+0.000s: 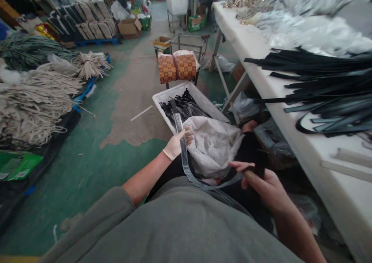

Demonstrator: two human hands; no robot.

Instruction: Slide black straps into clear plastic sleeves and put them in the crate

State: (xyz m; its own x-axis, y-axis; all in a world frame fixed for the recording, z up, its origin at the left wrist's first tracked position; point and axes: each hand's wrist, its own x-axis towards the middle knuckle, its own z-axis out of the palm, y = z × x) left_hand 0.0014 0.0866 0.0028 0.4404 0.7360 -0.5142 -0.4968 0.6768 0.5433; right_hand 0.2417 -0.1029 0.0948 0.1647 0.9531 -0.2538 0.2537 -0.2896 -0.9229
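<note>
My left hand (176,143), in a pale glove, is closed round a long strip. The strip's upper end is a black strap, and its lower length is a clear plastic sleeve (185,160) that curves down across my lap toward the right. My right hand (258,179) is bare and has its fingers curled round something dark that I cannot make out; the sleeve's far end passes close to its fingertips. A white sack (215,144) rests on my lap between the hands. Just beyond it stands a white plastic tub (158,100) with many black straps (188,104) inside.
Along my right runs a white table (293,127) bearing black straps (325,76), plastic bags and metal parts. Bundles of beige cords (35,104) lie at the left. A stool with a checked cushion (177,68) stands ahead, with a cardboard box (130,28) farther back.
</note>
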